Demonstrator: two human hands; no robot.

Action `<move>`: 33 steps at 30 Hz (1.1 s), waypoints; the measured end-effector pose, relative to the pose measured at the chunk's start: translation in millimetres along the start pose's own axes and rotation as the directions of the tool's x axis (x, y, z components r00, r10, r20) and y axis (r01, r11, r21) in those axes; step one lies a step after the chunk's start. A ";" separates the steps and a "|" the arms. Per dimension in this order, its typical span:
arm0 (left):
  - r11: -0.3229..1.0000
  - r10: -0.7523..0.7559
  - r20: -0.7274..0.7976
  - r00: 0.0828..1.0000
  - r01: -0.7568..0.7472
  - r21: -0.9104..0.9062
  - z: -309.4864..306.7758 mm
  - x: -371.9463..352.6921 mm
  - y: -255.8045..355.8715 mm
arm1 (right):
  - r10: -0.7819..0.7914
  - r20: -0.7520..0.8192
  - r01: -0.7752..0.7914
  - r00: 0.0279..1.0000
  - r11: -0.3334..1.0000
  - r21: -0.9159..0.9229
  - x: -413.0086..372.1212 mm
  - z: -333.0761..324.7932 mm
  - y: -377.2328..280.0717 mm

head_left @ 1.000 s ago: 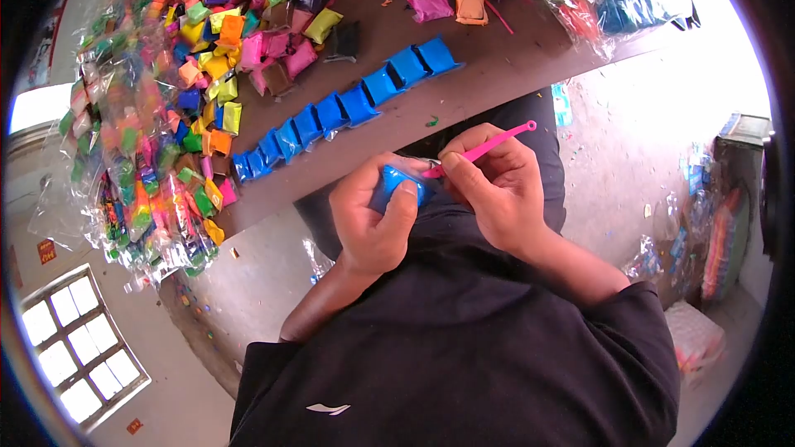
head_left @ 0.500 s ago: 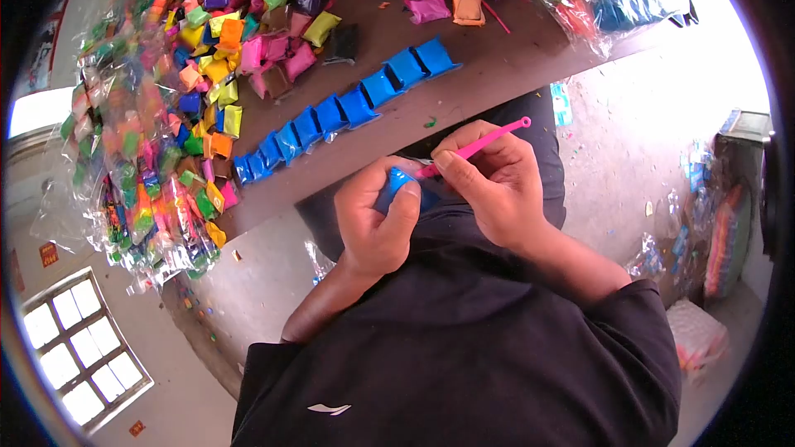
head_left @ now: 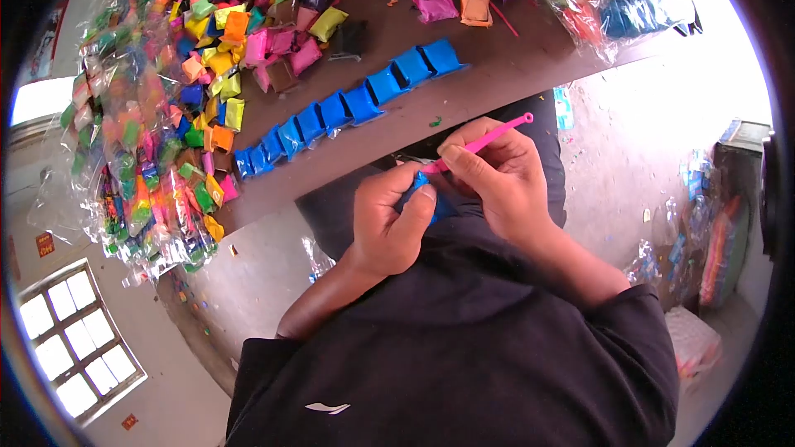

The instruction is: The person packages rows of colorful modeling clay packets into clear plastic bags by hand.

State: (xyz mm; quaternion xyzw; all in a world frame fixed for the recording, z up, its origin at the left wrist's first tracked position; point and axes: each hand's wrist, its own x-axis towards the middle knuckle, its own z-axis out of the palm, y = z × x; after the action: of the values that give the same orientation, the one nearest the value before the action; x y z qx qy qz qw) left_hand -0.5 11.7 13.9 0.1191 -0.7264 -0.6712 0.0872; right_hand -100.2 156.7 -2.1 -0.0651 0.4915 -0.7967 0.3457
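The blue packet point(head_left: 435, 203) is a small soft pouch of bright blue colour, the same blue as the row of blue packets point(head_left: 348, 108) that lies on the tabletop point(head_left: 480, 87). It is held in front of the person's body, above the lap and below the tabletop edge, between both hands. The left hand point(head_left: 389, 219) has its grip closed around the packet, with the thumb pressed on the upper side and the fingers curled under it. The right hand point(head_left: 497, 182) holds a thin pink stick point(head_left: 501, 132) in a narrow grip between thumb and fingers. One end of the stick has a small round loop and points up and to the right. The other end goes down to the top of the packet, just beside the left thumb.

Most of the packet is covered by the left hand, so only a small blue part shows between the two hands. I cannot tell if the packet is open or sealed, and the lower tip of the stick is hidden where it meets the packet. What is inside the packet is not visible.

Farther on the tabletop is a pile of coloured packets point(head_left: 240, 33), and clear bags point(head_left: 132, 165) full of such packets hang over its left edge. Their details are blurred near the round border of the view.
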 end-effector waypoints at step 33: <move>0.883 -0.322 0.171 0.931 0.360 -0.301 -9.9 4.7 18.5 | -0.200 0.159 0.215 0.967 0.973 -0.089 5.0 -10.0 -0.6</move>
State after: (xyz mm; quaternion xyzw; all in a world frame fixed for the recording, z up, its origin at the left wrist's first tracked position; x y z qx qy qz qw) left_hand -3.2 2.1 32.9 0.1900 -0.5761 -0.7930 -0.0561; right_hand -108.7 161.2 -7.9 -0.1935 0.4962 -0.7944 0.2921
